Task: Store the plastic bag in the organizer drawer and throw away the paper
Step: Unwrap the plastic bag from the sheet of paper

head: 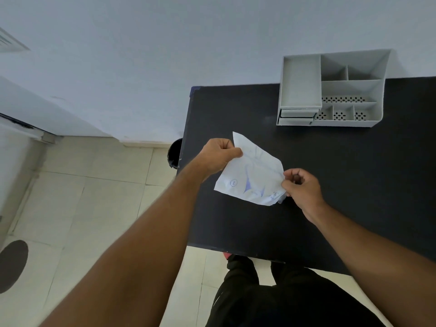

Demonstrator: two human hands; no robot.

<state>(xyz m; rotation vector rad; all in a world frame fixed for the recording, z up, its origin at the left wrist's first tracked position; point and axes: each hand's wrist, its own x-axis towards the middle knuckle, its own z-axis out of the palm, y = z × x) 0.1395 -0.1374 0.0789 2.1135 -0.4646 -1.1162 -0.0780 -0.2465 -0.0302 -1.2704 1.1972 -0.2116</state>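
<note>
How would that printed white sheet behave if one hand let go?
The sheet looks creased and thin, so it would probably droop from the left hand. It seems very light; the right hand pinches only a corner.

Bare forearms (146,232) without sleeves; black trousers (283,298) with a thin pale stripe below.

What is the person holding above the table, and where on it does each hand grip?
A crumpled paper with blue print. The left hand pinches its upper left edge; the right hand pinches its lower right corner.
</note>
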